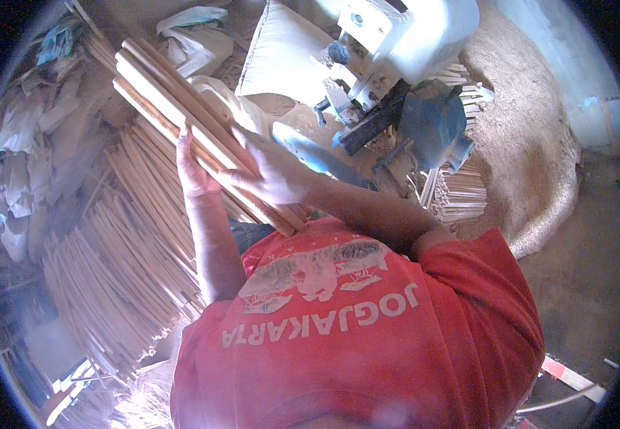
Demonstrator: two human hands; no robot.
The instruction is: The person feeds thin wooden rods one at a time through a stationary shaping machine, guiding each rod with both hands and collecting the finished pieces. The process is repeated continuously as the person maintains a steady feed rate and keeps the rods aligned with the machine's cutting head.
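Observation:
A small bundle of long round wooden rods slants across my front, its far end up to the left and its near end close to my red shirt. My left hand is closed on the bundle's left side, thumb pointing up along a pale rod. From the right, my right hand wraps over the rods lower down, its fingers partly hidden behind them. One rod is paler than the others, and another is darker orange-brown.
Many similar sticks lie in a large pile on the left. A blue and white machine stands ahead to the right, beside a sawdust heap and stacked short sticks. White sacks lie at the back.

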